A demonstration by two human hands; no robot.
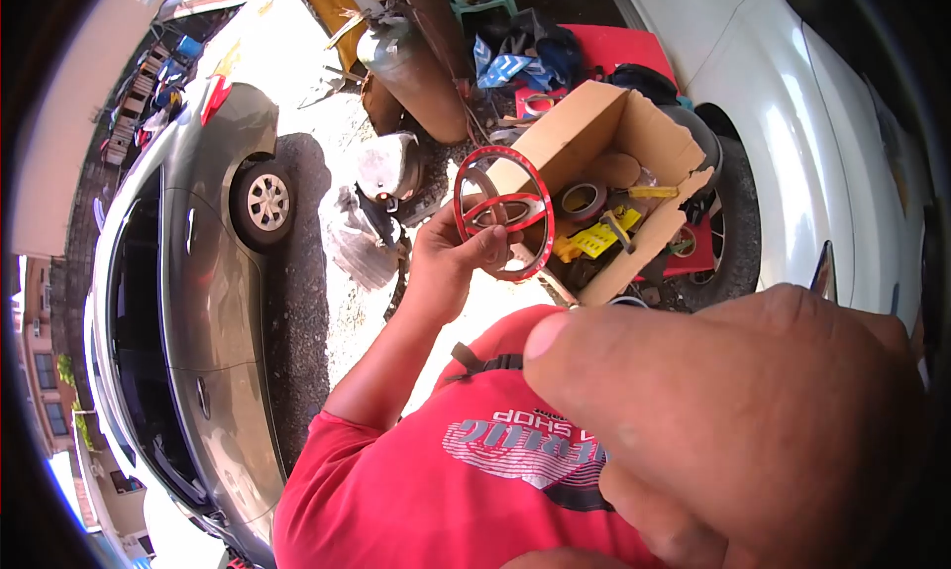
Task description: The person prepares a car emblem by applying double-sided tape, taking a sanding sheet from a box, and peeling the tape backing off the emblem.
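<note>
In my left hand [454, 252] is an oval car emblem [545, 234], pinched between thumb and fingers and tilted upright. Its visible face has a red-edged outer ring with smaller ovals inside. My right hand [733, 411] looms very large, close to the camera at the lower right. Its fingers are curled, and whatever they may hold is hidden. Just beyond the emblem stands an open cardboard box [570, 118] with torn flaps. Inside it lie a roll of tape [582, 202] and a yellow packet [606, 234].
A grey-brown car [223, 321] stands on the left and a white car [743, 54] on the right. A gas cylinder [421, 79] rises behind the box. Crumpled plastic [362, 247] lies on the ground near a pale rounded container [387, 165]. A red panel [619, 52] is at the back.
</note>
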